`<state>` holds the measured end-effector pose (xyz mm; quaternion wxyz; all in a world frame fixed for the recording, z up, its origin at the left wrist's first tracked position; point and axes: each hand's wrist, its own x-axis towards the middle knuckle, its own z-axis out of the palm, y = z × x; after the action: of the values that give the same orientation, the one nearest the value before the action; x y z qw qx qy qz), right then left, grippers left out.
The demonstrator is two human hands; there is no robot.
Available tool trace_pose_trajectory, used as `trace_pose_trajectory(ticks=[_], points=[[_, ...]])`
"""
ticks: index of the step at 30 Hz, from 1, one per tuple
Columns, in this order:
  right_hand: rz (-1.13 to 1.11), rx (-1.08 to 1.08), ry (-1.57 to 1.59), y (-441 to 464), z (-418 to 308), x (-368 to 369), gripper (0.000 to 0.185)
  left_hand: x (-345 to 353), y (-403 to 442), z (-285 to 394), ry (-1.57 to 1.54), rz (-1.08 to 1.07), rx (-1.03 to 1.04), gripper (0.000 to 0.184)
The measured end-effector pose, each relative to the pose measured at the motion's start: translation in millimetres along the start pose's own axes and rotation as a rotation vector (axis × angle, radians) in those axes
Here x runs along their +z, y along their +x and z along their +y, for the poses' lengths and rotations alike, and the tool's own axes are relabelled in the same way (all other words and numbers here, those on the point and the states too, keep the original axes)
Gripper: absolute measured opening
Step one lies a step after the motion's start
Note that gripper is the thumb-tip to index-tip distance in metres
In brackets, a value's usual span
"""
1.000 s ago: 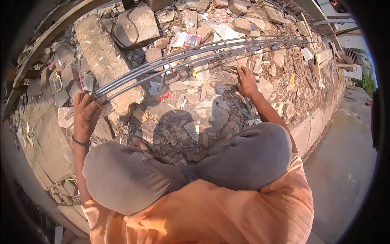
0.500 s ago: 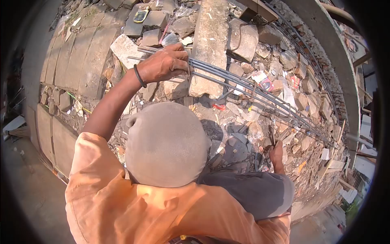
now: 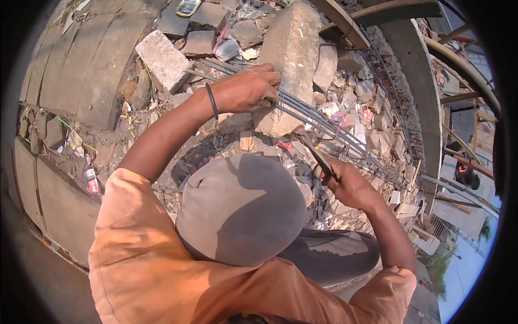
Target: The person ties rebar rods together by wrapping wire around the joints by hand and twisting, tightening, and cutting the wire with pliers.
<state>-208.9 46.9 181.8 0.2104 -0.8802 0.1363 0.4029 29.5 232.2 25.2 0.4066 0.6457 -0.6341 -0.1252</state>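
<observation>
My left hand is closed round a bundle of steel reinforcing bars, near their upper left end. A thin wire tie crosses the bars close to my fingers. In my right hand are dark metal pincers, gripped by the handles. Their head points up and left, just below the bars and apart from my left hand. Whether the jaws hold anything is too small to tell. My bent knee in grey trousers stands below the bars, between my arms.
A long concrete block lies under the bars. Broken bricks and rubble surround it, with scraps of plastic. Concrete slabs line the left side. A concrete beam and wooden planks stand at the right.
My right hand has risen from low beside my knee, bringing the pincers up towards the bars. My left hand keeps its hold on the bars. The view has shifted a little.
</observation>
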Motion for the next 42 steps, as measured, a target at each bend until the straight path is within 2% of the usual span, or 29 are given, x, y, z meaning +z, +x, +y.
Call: trace_pose_trajectory(ticks=[1,4,5,8,12,23,29,35,38,41,42], points=[[0.110,-0.058,-0.217,6.7,-12.8,6.1,0.056,0.5,0.2,-0.4,-0.005,0.001,0.004,0.017],[0.149,0.142,-0.398,22.4,-48.3,11.7,0.072,-0.2,-0.1,-4.7,-0.038,0.027,0.027,0.012],[0.178,0.147,-0.373,27.6,-52.0,13.3,0.073,0.4,-0.2,-5.6,-0.055,0.042,0.036,0.012],[0.383,0.136,-0.660,40.9,-53.1,25.4,0.072,1.8,0.6,-8.6,-0.079,0.063,0.071,0.011],[0.440,0.205,-0.743,54.5,-65.5,25.3,0.068,3.6,1.9,-11.3,-0.035,0.051,0.068,0.011],[0.507,0.261,-0.801,58.8,-77.6,34.8,0.066,3.9,2.6,-6.7,-0.027,0.052,-0.019,0.009],[0.481,0.280,-0.842,60.8,-71.8,42.3,0.067,5.2,6.0,-12.0,-0.108,0.059,-0.016,0.010],[0.538,0.276,-0.788,59.8,-72.0,47.9,0.065,12.9,7.2,-17.8,-0.095,0.103,-0.008,0.012],[0.585,0.253,-0.804,58.4,-75.6,48.5,0.063,7.9,7.5,-15.9,-0.104,0.053,0.004,0.013],[0.397,0.406,-0.719,57.5,-93.2,35.6,0.061,4.3,7.5,-12.2,-0.122,0.023,-0.038,0.014],[0.395,0.385,-0.740,57.5,-94.0,33.3,0.058,7.1,7.2,-13.7,-0.124,0.040,-0.042,0.013]])
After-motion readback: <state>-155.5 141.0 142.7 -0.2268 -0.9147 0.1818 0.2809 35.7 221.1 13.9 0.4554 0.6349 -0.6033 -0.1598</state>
